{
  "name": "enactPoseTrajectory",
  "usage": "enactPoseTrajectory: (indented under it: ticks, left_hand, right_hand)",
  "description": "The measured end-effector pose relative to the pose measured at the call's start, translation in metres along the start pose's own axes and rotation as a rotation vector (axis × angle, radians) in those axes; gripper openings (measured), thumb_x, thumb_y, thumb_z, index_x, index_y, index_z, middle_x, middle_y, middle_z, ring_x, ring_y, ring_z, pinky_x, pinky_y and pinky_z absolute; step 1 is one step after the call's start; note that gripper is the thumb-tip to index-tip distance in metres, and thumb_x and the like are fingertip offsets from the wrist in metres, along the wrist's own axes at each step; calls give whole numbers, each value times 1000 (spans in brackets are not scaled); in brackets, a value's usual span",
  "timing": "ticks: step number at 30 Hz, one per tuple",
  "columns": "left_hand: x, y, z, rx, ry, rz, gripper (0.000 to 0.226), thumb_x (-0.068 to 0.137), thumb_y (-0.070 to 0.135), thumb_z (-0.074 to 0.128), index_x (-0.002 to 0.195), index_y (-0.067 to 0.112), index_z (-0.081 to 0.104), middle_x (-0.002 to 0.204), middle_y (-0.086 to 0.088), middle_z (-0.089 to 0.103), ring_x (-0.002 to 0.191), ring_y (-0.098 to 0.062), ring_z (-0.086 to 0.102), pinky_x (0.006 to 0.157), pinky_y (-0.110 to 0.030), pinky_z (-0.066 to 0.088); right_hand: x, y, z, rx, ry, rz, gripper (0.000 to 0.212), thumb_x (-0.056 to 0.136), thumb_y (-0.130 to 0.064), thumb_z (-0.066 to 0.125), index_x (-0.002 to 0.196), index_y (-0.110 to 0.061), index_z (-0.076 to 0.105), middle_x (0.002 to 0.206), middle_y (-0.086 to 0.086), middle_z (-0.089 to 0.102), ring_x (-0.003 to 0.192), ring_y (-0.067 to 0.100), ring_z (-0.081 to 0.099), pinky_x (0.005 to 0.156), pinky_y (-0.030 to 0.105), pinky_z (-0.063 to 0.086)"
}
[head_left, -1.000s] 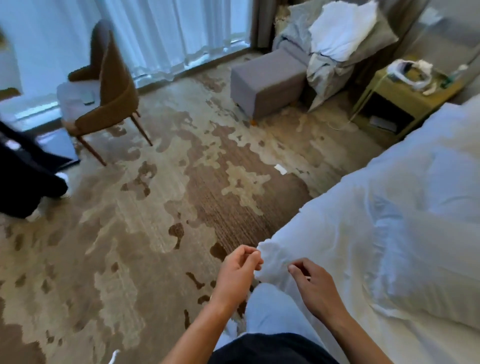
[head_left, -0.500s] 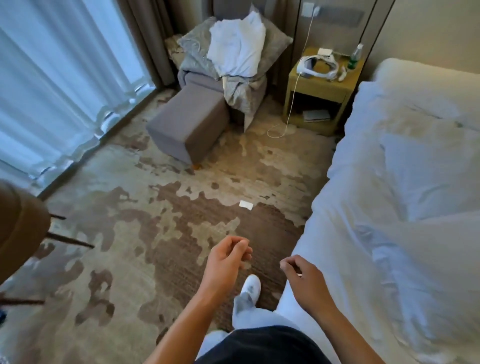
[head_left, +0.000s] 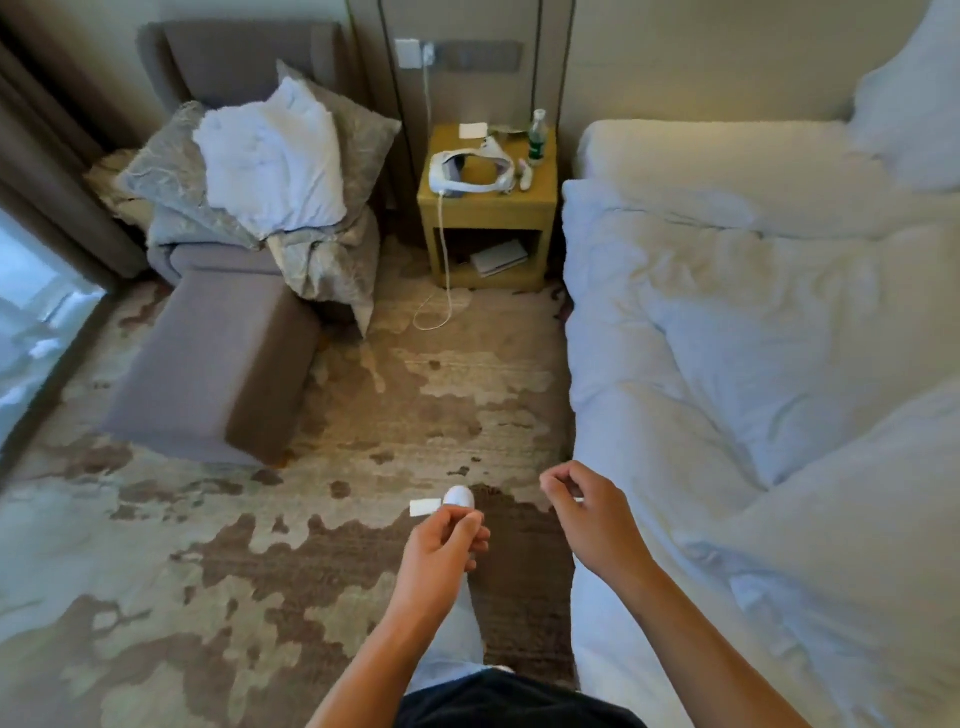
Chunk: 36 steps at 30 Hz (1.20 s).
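My left hand (head_left: 441, 545) and my right hand (head_left: 592, 514) are raised in front of me over the patterned carpet, both with fingers curled and thumb near the forefinger, holding nothing. The right hand hovers beside the edge of the bed, apart from the rumpled white duvet (head_left: 753, 364). Just beyond my left hand, the toe of my white shoe (head_left: 460, 496) touches a small white paper scrap (head_left: 422, 507) on the floor.
A yellow nightstand (head_left: 488, 208) ahead carries a white headset (head_left: 470, 174) and a bottle (head_left: 537, 136); its cable (head_left: 441, 291) loops onto the carpet. A grey ottoman (head_left: 218, 374) and an armchair piled with pillows (head_left: 270, 171) stand left. Curtained window (head_left: 31, 322) at far left.
Both hands let go of the duvet corner and lifted off the bed. My view swung right and I stepped forward along the bed toward the nightstand.
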<state>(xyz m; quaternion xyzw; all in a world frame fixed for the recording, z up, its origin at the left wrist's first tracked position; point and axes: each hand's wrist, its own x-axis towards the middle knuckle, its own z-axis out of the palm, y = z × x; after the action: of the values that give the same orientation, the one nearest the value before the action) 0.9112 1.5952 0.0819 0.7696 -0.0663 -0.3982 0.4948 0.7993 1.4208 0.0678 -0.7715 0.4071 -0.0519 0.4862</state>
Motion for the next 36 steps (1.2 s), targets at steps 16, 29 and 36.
enactPoseTrajectory:
  ticks: [16, 29, 36]
  left_hand:
    - [252, 237, 160, 304, -734, 135, 15, 101, 25, 60, 100, 16, 73, 90, -3, 78, 87, -19, 75, 78, -37, 60]
    - [410, 346, 293, 558, -725, 192, 17, 101, 26, 58, 102, 17, 72, 92, -1, 78, 89, -18, 75, 81, -40, 60]
    - [467, 377, 384, 623, -797, 165, 16, 100, 28, 58, 101, 17, 71, 93, -2, 78, 88, -18, 75, 81, -41, 60]
  right_hand:
    - [124, 14, -89, 251, 593, 622, 17, 100, -33, 62, 84, -30, 67, 87, -10, 73, 84, 4, 66, 77, 28, 53]
    - [324, 69, -224, 345, 707, 590, 13, 103, -36, 59, 94, -30, 67, 91, -17, 68, 87, -2, 61, 72, 14, 44]
    - [390, 116, -298, 253, 707, 724, 24, 103, -40, 58, 120, -24, 63, 123, -2, 66, 108, 16, 63, 87, 29, 48]
